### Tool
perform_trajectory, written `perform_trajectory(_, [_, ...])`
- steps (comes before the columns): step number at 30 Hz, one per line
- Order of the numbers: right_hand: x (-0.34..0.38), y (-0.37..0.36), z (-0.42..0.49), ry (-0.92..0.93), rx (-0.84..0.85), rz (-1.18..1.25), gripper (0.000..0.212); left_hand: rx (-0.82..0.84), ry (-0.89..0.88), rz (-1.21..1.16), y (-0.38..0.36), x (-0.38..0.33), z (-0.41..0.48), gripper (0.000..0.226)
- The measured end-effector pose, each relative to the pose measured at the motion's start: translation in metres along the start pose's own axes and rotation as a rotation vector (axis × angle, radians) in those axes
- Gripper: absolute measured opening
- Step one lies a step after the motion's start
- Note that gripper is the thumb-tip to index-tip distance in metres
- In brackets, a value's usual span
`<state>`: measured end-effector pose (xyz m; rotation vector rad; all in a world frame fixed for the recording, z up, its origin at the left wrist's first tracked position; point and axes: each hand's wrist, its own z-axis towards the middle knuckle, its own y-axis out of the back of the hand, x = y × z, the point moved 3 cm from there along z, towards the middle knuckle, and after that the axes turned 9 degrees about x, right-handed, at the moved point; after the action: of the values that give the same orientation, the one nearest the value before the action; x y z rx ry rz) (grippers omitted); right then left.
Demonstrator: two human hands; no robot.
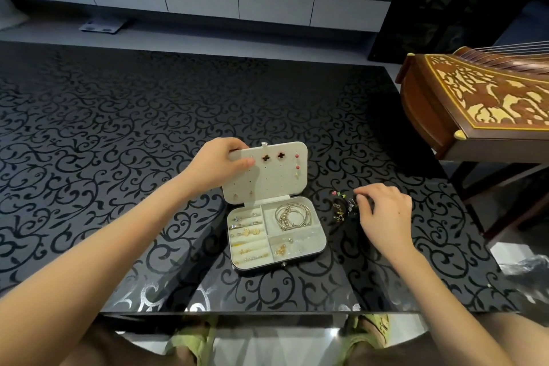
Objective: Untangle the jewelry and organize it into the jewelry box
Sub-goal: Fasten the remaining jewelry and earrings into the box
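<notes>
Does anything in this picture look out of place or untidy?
Yes: a small heap of jewelry lies on the table, right of the jewelry box and outside it, its pieces bunched together. The right hand reaches to it. Inside, rings and bangles sit in their compartments; the left hand holds the lid.

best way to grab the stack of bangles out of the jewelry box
Probably from straight above: the bangles lie flat in the far-right compartment of the jewelry box, with walls close around them. Drop your fingers into the open centre, thumb outside the rims, and pinch the whole stack there.
</notes>
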<state>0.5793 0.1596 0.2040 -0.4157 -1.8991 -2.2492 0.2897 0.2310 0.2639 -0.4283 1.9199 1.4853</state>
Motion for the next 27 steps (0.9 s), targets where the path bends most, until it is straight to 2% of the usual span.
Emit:
perform_trajectory(8, [0.003,-0.014,-0.010,0.070,0.102,-0.092,0.011,-0.103,-0.001,-0.074,0.003,0.004,0.004,0.019])
perform_trajectory(13, [0.009,-0.025,-0.018,0.133,0.089,-0.157,0.020,-0.184,0.037,-0.267,0.001,0.018,-0.005,0.034])
perform_trajectory(18, [0.009,-0.031,-0.018,0.135,0.073,-0.118,0.014,-0.194,0.067,-0.403,-0.005,0.027,-0.016,0.036])
perform_trajectory(23, [0.007,-0.026,-0.019,0.020,0.139,0.126,0.001,-0.191,0.000,-0.410,-0.010,0.023,-0.027,0.020])
perform_trajectory(27, [0.026,-0.001,-0.021,-0.140,0.150,0.686,0.007,-0.203,-0.048,-0.257,-0.014,0.018,-0.033,0.016])
